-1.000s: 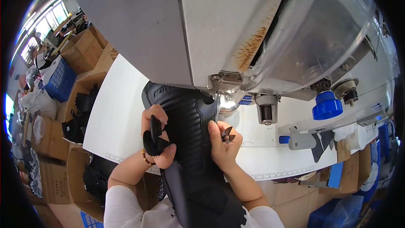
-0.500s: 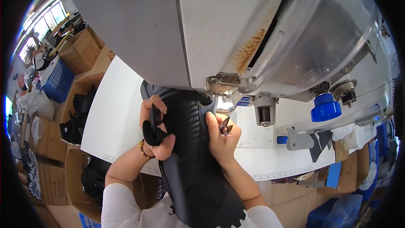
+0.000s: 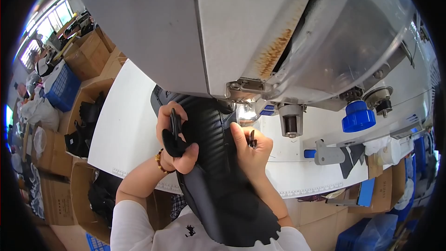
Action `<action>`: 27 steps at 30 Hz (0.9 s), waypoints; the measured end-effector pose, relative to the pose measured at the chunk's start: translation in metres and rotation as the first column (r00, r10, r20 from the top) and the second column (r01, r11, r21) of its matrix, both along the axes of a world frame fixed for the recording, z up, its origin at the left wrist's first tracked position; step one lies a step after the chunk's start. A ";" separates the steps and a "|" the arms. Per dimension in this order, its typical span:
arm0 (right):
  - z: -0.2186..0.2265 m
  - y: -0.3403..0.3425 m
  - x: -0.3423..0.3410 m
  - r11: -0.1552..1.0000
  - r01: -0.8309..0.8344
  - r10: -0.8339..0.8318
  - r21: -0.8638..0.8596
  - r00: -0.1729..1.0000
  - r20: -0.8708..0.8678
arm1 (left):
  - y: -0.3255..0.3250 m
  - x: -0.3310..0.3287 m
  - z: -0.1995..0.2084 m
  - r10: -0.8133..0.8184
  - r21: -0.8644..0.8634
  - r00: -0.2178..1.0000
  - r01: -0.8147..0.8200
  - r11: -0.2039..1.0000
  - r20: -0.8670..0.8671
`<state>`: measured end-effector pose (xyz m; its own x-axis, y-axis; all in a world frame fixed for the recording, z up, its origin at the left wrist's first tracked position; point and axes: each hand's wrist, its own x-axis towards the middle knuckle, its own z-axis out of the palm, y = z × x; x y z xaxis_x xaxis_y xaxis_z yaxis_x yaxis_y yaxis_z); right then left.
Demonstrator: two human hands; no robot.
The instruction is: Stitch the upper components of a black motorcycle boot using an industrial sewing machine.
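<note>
A long black leather shoe upper (image 3: 223, 204), ribbed in its upper part and scalloped at its near end, lies under the head of a grey sewing machine (image 3: 162, 23). Its near part hangs over the table's front edge toward me. My left hand (image 3: 186, 159) is closed on a curled black flap (image 3: 173, 143) at the upper's left side. On the right edge, near the stitching spot, my right hand (image 3: 254, 155) presses with its thumb. Dark thread snips (image 3: 252, 138) are tucked within that hand's curled fingers. The machine head hides the needle.
The white table (image 3: 123, 116) has a ruler strip along its curved front edge. A blue knob (image 3: 358, 116) and a bobbin winder (image 3: 378, 96) sit at right. Cardboard boxes (image 3: 86, 181) with black pieces stand at left. Black scraps (image 3: 353, 158) lie at the table's right.
The shoe upper has turned, its near end swinging right. My left hand has shifted slightly right along with it, and my right hand slightly right. The snips' blades show less.
</note>
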<state>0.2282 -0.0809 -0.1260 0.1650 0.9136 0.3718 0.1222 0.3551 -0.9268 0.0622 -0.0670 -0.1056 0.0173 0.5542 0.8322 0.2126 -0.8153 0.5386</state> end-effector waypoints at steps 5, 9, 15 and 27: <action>0.004 0.005 0.012 1.000 -0.013 0.012 0.021 0.998 0.058 | -0.010 0.010 0.001 0.074 -0.019 0.997 -0.075 0.997 -0.027; 0.005 0.010 0.014 0.999 -0.023 0.021 0.025 0.996 0.083 | -0.013 0.017 0.000 0.082 -0.044 0.996 -0.080 0.996 0.046; 0.003 0.008 0.006 0.994 0.034 -0.035 0.100 0.999 0.013 | -0.002 0.009 0.000 0.050 -0.095 0.999 -0.051 0.994 -0.012; 0.002 0.010 -0.006 0.999 -0.003 0.007 0.052 0.997 -0.077 | 0.016 -0.010 -0.011 0.019 -0.472 0.947 0.141 0.870 0.320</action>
